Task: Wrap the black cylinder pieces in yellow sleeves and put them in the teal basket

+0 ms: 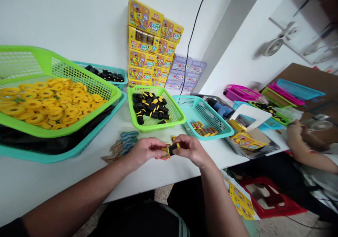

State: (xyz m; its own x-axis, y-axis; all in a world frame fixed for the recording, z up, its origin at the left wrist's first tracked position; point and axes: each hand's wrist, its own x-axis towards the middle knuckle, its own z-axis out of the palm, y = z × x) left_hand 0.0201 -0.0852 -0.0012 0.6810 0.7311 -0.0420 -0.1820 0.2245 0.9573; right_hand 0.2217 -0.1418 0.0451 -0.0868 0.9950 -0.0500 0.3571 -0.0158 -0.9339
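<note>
Far L, I saw a lime-green plastic mesh basket (34, 124) heaped w/ flat yellow rings (50, 103), resting on a wide teal plastic basket (44, 158). Behind it, a smaller teal mesh basket (118, 76) held black pieces. Mid-table, a bright green mesh basket (154, 127) held black-and-yellow cylinders (150, 106), w/ a tall stack of yellow printed cartons (149, 50) behind.

Near the edge of the white table (66, 184), my L hand (144, 152) and R hand (191, 150) were together, both clamped on a short black cylinder (173, 149), w/ yellow printed paper (165, 152) between them. Exact finger grip: can't tell. Judged best: even pinch from both sides, paper kept flat.

Further R, a teal mesh basket (203, 105) held small yellow boxes; far R, a co-worker's hand (294, 131) was at work.
</note>
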